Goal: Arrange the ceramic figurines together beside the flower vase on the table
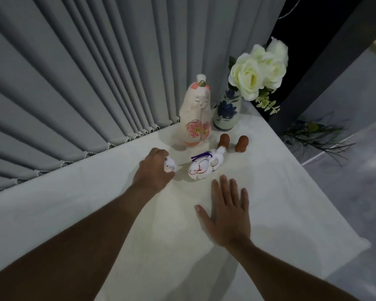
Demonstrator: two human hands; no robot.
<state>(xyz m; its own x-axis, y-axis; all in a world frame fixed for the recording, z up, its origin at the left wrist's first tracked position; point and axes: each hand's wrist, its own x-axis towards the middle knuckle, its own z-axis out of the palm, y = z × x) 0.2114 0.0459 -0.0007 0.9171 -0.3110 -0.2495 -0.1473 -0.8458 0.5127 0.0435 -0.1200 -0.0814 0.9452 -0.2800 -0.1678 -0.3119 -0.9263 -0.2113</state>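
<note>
Nearest the camera, the right hand (226,213) lies flat and spread on the white cloth-covered surface (280,203), fingers apart and gripping nothing, a little way in front of the blue-flowered white ceramic vase (226,114), which serves as our landmark at the far corner.

One step further in, the left hand (154,170) is curled around a small white ceramic cat-faced figurine (170,165). Only its painted face peeks out past the fingers. It sits in front of the vase and off to its left, and I cannot tell whether it is lifted or resting on the cloth.

Just to the right of that hand, nearer the vase, lies a white ceramic animal figurine with red lines and a purple cord (203,165), already in the group. Behind it stand two small brown rounded figurines (241,143), close in front of the vase.

Furthest back, the tall cream doll figurine with a pink blossom painted on it (197,118) stands upright right beside the vase on its left, so close I can't say whether they touch. White artificial roses (256,72) lean out above, with a grey pleated curtain (74,83) behind.

So my read: four pieces look gathered, and the one in the left hand seems the last. It is near the cluster but apart from it, so one nudge and a release should finish the job.
</note>
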